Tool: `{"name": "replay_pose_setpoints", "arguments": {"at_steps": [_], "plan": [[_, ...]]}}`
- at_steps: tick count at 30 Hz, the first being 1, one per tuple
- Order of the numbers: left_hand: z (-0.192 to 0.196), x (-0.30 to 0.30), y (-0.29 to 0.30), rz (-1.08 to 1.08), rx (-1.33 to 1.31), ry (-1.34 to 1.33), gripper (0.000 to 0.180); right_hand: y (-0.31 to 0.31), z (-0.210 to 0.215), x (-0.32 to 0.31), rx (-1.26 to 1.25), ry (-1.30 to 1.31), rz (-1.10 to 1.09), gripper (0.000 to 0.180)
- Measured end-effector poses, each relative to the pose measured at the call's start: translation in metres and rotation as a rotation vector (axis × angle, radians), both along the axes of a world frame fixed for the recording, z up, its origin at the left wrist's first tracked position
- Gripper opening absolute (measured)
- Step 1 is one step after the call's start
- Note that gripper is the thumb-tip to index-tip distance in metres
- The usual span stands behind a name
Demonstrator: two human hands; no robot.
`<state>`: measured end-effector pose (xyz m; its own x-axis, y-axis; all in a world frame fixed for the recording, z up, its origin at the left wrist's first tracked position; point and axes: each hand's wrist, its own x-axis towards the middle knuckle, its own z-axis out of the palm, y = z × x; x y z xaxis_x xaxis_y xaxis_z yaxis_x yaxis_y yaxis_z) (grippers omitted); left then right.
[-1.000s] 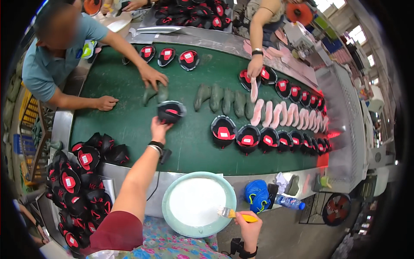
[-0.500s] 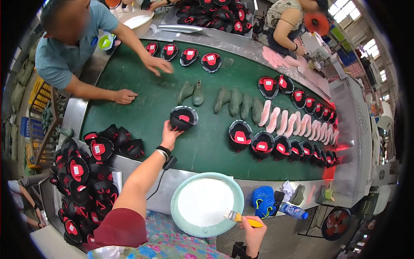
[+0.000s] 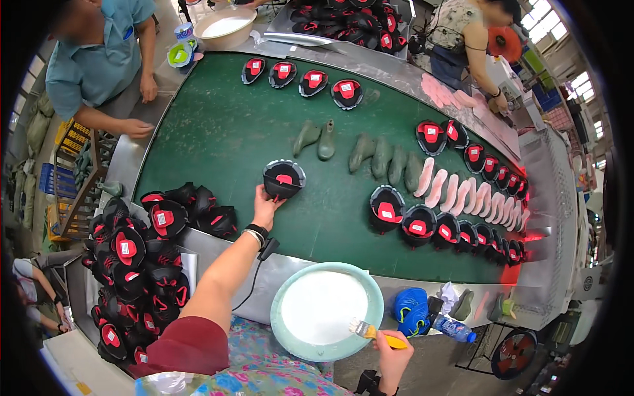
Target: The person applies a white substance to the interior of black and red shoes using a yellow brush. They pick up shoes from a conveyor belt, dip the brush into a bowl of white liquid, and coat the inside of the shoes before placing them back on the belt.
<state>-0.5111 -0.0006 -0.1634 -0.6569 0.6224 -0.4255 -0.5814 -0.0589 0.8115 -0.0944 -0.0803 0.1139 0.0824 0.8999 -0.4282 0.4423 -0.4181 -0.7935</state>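
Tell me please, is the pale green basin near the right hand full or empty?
Not empty: white material lies across the middle of the pale green basin, whose green shows around it. How deep, I cannot tell.

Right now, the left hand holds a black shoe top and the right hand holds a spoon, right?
Not a spoon: the head view shows the right hand holding a yellow-handled brush. The left hand does hold a black shoe top.

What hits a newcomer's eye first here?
Probably the broad green work surface across the middle, pink insoles lined up toward its right end. Then the pale green basin of white liquid at bottom centre, the brush in the right hand over it. Left of centre, the left hand holds a black shoe upper.
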Motion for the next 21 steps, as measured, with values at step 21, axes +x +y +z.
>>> {"name": "replay_pose_setpoints", "arguments": {"at_steps": [21], "plan": [[0.042,-0.085,-0.223,-0.723,-0.897,1.255,0.058,-0.008,0.031,-0.039,0.344,0.033,0.160,0.022]]}}
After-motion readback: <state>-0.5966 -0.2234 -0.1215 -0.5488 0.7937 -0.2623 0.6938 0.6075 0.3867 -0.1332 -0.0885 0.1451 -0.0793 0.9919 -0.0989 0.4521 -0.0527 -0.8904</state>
